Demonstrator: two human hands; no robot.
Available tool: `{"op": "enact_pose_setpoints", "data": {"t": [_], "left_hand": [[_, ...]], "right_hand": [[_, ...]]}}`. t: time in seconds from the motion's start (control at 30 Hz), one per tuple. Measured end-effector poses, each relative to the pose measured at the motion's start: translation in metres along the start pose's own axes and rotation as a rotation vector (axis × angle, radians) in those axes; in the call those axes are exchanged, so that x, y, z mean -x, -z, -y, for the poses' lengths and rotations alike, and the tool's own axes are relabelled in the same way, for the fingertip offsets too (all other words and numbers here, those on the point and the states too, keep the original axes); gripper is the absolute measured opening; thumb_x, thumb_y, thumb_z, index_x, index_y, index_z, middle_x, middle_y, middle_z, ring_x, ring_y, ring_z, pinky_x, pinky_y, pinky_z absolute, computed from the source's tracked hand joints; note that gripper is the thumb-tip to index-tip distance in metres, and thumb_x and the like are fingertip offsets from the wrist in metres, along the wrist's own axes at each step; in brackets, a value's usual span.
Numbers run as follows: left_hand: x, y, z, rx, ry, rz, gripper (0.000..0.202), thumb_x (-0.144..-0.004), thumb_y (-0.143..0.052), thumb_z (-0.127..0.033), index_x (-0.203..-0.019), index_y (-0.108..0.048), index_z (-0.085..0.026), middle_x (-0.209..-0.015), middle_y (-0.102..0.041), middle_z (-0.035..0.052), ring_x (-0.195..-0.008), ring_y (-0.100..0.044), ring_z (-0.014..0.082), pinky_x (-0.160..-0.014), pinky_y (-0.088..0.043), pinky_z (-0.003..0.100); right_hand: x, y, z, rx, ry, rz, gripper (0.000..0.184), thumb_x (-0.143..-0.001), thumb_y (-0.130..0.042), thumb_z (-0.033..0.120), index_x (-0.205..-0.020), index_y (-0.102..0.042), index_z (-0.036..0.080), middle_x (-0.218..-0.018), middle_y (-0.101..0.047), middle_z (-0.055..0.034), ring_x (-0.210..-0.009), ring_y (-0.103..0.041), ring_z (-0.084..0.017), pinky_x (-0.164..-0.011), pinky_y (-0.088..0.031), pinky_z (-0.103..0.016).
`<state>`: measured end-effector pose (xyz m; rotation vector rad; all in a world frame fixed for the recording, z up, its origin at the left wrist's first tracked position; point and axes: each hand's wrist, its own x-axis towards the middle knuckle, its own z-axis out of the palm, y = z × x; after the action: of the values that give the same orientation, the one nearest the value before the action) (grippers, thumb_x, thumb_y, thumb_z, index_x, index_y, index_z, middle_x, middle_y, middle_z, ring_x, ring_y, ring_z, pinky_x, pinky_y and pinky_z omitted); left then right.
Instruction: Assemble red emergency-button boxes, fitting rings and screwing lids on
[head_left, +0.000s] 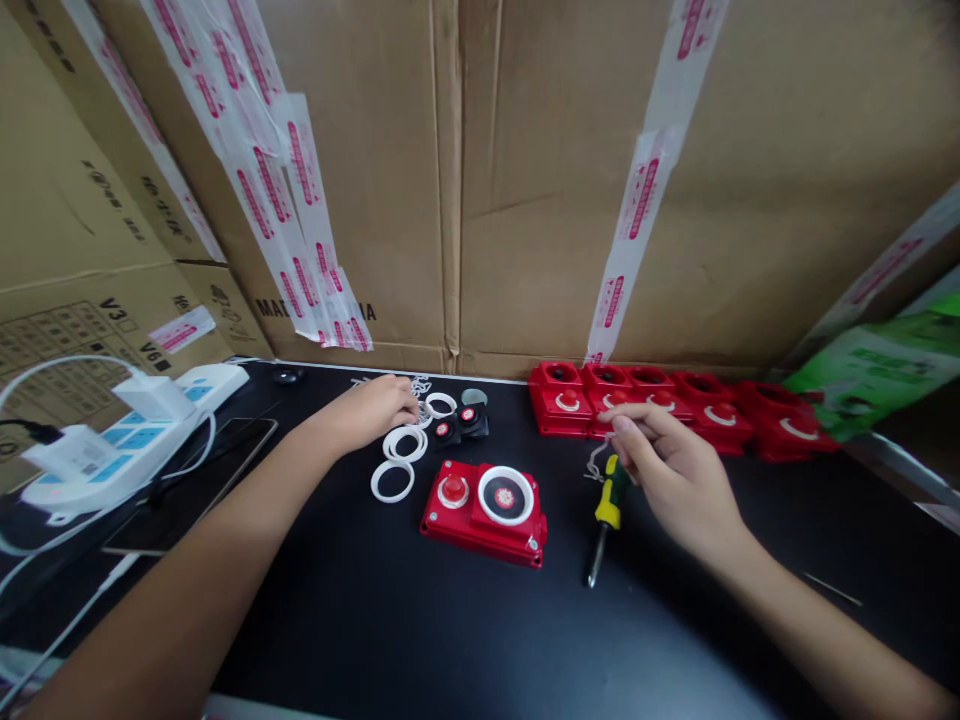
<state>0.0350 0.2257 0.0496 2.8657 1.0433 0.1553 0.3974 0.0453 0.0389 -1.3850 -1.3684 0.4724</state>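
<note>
My left hand [379, 410] reaches to the back middle of the table, its fingers bent down onto a heap of small white pieces [421, 384]; what they grip is hidden. White rings [392, 481] lie below it, and two black parts with red labels [444, 430] sit to its right. Between my hands rests a red box [484, 510] with a red dome and a white ring around a dark round face. My right hand [671, 470] pinches thumb and fingers at a thin whitish looped piece [596, 460]. A yellow-and-black screwdriver [609, 508] is beside it, its handle end partly behind the hand.
Several red boxes [559, 400] line the back right, beside a green-and-white bag [885, 370]. At left are a power strip [150, 440] with plugs and cables, and a phone [206, 485]. Cardboard [525, 180] walls the back. A thin metal rod [832, 588] lies right.
</note>
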Motion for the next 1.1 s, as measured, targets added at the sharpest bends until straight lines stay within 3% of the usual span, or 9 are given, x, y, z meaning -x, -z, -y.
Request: {"op": "enact_pose_setpoints", "data": {"t": [0.1,0.17,0.73,0.93,1.1], "left_hand": [[-0.001,-0.001,0.002,0.026,-0.004,-0.035,0.022,-0.105,-0.067,-0.033,-0.092,-0.079,-0.019,-0.101,-0.075,0.0068,-0.099,-0.07,0.0236,-0.09,-0.056,0.037],[-0.003,-0.003,0.003,0.044,-0.011,-0.056,0.025,-0.102,-0.068,-0.033,-0.084,-0.08,-0.022,-0.095,-0.075,0.0059,-0.095,-0.07,0.0238,-0.084,-0.052,0.034],[-0.002,0.0,0.008,0.07,-0.025,0.011,0.014,-0.094,-0.071,-0.019,-0.085,-0.081,-0.023,-0.095,-0.076,0.0049,-0.094,-0.071,0.0232,-0.086,-0.05,0.032],[0.003,0.005,-0.001,0.097,0.003,-0.051,0.013,-0.098,-0.067,-0.022,-0.088,-0.076,-0.022,-0.099,-0.072,0.0053,-0.097,-0.067,0.0246,-0.088,-0.049,0.034],[0.007,0.015,-0.01,0.165,0.045,-0.178,0.015,-0.102,-0.058,-0.025,-0.094,-0.07,-0.021,-0.099,-0.069,0.0061,-0.098,-0.065,0.0261,-0.089,-0.048,0.039]], "right_hand": [[0.0,-0.002,0.001,-0.023,0.01,0.014,0.032,-0.104,-0.064,0.054,-0.106,-0.071,0.023,-0.068,-0.057,0.002,-0.06,-0.052,-0.015,-0.052,-0.037,-0.028],[-0.001,-0.002,0.002,-0.018,0.014,0.024,0.032,-0.104,-0.063,0.053,-0.106,-0.071,0.023,-0.068,-0.056,0.0022,-0.059,-0.052,-0.015,-0.052,-0.037,-0.028],[0.0,0.001,0.003,-0.023,-0.001,0.044,0.029,-0.106,-0.061,0.051,-0.107,-0.071,0.023,-0.071,-0.058,0.0028,-0.062,-0.052,-0.014,-0.056,-0.038,-0.028],[-0.001,0.001,0.0,-0.035,-0.006,0.045,0.031,-0.105,-0.062,0.052,-0.107,-0.071,0.022,-0.07,-0.056,0.0028,-0.061,-0.05,-0.014,-0.056,-0.037,-0.029],[-0.002,0.001,-0.004,-0.077,-0.018,0.039,0.029,-0.105,-0.065,0.05,-0.11,-0.071,0.022,-0.072,-0.056,0.0025,-0.061,-0.049,-0.013,-0.054,-0.035,-0.028]]}}
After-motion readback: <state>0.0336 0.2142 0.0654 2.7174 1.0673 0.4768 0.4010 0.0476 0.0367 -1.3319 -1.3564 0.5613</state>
